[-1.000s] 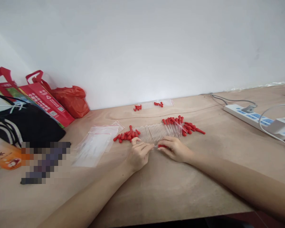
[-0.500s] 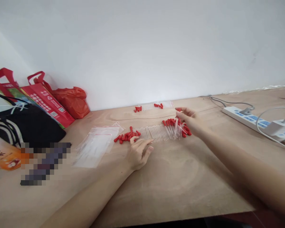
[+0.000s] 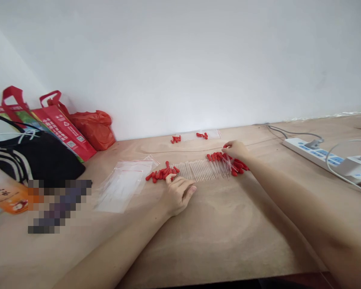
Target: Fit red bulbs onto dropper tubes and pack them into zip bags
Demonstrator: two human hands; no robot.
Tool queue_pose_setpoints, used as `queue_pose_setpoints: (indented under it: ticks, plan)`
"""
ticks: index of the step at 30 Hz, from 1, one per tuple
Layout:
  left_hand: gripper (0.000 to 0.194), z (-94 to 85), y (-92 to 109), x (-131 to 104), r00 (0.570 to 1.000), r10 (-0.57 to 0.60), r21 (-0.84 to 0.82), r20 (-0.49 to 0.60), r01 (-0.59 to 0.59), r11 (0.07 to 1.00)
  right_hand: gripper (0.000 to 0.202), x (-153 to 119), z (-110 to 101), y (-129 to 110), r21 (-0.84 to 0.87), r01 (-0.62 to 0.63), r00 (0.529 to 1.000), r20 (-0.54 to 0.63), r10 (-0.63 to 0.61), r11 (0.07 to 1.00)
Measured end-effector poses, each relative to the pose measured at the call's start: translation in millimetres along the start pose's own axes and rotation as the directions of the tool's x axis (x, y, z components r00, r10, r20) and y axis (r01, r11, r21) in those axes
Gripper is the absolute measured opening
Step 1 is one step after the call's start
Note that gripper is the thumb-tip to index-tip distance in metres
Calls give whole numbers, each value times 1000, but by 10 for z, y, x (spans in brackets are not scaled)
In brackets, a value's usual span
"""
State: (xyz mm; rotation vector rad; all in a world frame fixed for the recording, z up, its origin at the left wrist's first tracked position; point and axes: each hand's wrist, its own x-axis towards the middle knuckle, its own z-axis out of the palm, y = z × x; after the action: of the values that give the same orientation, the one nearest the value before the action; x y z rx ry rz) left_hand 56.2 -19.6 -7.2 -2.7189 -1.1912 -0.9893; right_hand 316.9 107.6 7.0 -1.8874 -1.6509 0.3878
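Your right hand (image 3: pixel 238 150) pinches a red top (image 3: pixel 226 146) by the tubes (image 3: pixel 195 170), laid side by side, maybe to keep them neat. Your left hand (image 3: pixel 178 197) rests, holding nothing.

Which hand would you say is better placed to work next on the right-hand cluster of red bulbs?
Right, I'd judge: the right hand is at the right-hand cluster, while the left hand lies by the left-hand cluster.
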Motion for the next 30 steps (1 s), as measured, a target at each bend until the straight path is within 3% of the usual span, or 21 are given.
queue_pose_setpoints:
  ticks: [5, 10, 20, 30]
  plan:
    - [18, -3, -1, 8, 1000, -13, 2, 8, 13, 1000, 28, -19, 67, 46, -59, 29, 999, 16, -28, 998]
    - [18, 10, -17, 0, 1000, -14, 7, 19, 14, 1000, 39, -106, -2, 84, -121, 81, 996, -28, -85, 989]
    - [18, 20, -16, 16, 1000, -13, 74, 5, 13, 997, 22, -372, -333, 397, -164, 27, 994, -104, -44, 986]
    - [18, 41, -34, -5, 996, -84, 163, -2, 83, 983, 27, -368, -274, 503, -243, 12, 1000, -7, -14, 970]
